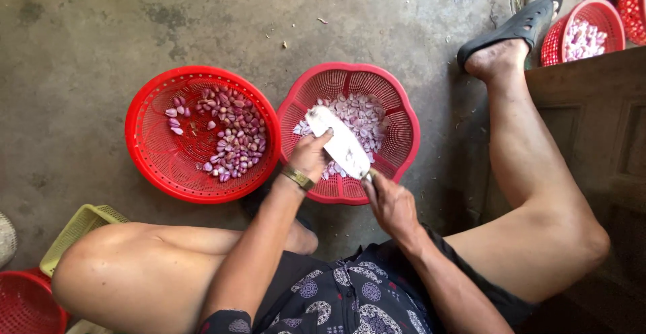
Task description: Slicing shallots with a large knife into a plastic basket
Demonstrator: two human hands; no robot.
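Right hand (392, 203) clamped on cleaver (341, 143) handle, left hand (310, 156) closed against the blade, pinching something unseen, above the right basket (404, 115) of peeled shallots (363, 115). Fingertips near edge: likely cut on slipping. Unpeeled shallots (232, 135) in left basket (145, 152).

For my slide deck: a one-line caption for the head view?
Right hand holds a broad knife over a red basket of peeled shallots.

Knife (342, 143): broad pale blade, lying diagonally over the right red basket (402, 115), tip toward upper left, handle end at lower right in the right hand (390, 203). Left hand (311, 156) touches the blade's lower edge. Basket sits on the floor, holding peeled pale-purple shallot pieces (363, 115).
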